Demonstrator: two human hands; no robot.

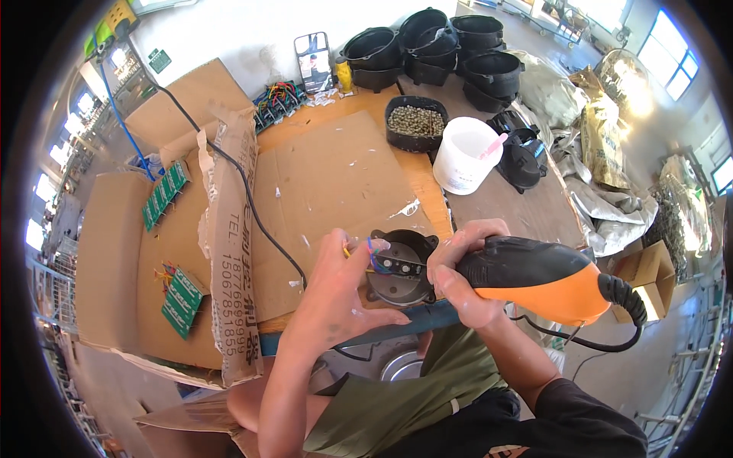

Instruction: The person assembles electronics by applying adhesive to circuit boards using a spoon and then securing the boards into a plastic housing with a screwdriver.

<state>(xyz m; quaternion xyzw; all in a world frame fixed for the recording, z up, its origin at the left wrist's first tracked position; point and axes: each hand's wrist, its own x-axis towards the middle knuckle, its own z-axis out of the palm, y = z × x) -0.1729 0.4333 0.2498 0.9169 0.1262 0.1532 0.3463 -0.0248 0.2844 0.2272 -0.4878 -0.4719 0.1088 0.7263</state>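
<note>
A cardboard-covered workbench (336,175) is stretching across the frame, with a torn cardboard strip (229,244) lying over its left part. At the far edge, seven black plastic housings (435,46) are sitting stacked in a cluster. One white bucket (464,156) is standing beside one black tray of small pellets (416,122). Two groups of green circuit boards (164,195) are lying at the left. The right hand (458,275) is clenching around one orange-and-black electric screwdriver (542,278), pointing it at one round black housing (401,267) at the near edge. The left hand (343,294) is pinching coloured wires (370,248) over that housing, thumb spread.
</note>
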